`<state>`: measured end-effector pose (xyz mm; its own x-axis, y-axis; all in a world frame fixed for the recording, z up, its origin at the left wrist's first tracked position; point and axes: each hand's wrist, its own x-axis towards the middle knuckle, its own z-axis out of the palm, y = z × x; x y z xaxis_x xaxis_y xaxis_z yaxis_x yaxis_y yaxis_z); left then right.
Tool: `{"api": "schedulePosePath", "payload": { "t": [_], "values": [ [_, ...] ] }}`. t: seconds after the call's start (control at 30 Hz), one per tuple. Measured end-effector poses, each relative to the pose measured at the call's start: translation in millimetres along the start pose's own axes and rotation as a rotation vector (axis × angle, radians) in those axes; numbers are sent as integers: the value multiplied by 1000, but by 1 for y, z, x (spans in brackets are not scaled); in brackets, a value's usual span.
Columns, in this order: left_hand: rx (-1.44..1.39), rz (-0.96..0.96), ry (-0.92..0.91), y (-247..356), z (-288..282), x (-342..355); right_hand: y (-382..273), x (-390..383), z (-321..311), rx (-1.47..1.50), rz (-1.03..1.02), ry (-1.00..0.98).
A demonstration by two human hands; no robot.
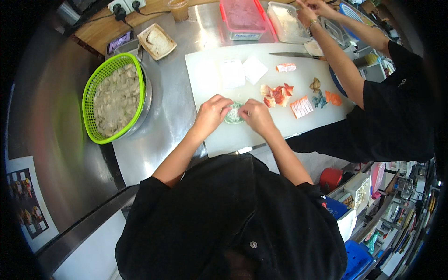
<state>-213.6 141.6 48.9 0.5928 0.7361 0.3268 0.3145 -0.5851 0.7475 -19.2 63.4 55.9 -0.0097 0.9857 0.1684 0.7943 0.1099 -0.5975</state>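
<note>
On the near part of the white cutting board (224, 142) sits a small green dish (234, 120) with white, shredded-looking stuff in it. My left hand (213, 114) is over the dish's left side, fingers bent and pinched. From the right, my right hand (256, 117) meets it, its fingers pinched close to the white stuff. What the fingertips hold, if anything, is too small to make out. Just beyond lie white paper squares (255, 70). Red-and-white seafood slices (278, 95) and an orange-and-white fish block (302, 107) lie to the right of my hands.
A green colander (87, 100) of greyish shellfish meat sits in a metal bowl at left. A knife (294, 54) lies along the board's far side, near a red-rimmed container (242, 21). At right a co-worker's arms (343, 70) reach across toward a clear tub (282, 21).
</note>
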Motion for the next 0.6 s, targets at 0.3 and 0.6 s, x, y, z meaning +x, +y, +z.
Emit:
{"api": "schedulePosePath", "payload": {
  "t": [0.3, 0.6],
  "values": [
    [-127, -321, 137, -84, -22, 176, 13, 11, -33, 241, 257, 61],
    [-599, -886, 305, -179, 44, 353, 108, 196, -81, 0, 158, 670]
  ]
}}
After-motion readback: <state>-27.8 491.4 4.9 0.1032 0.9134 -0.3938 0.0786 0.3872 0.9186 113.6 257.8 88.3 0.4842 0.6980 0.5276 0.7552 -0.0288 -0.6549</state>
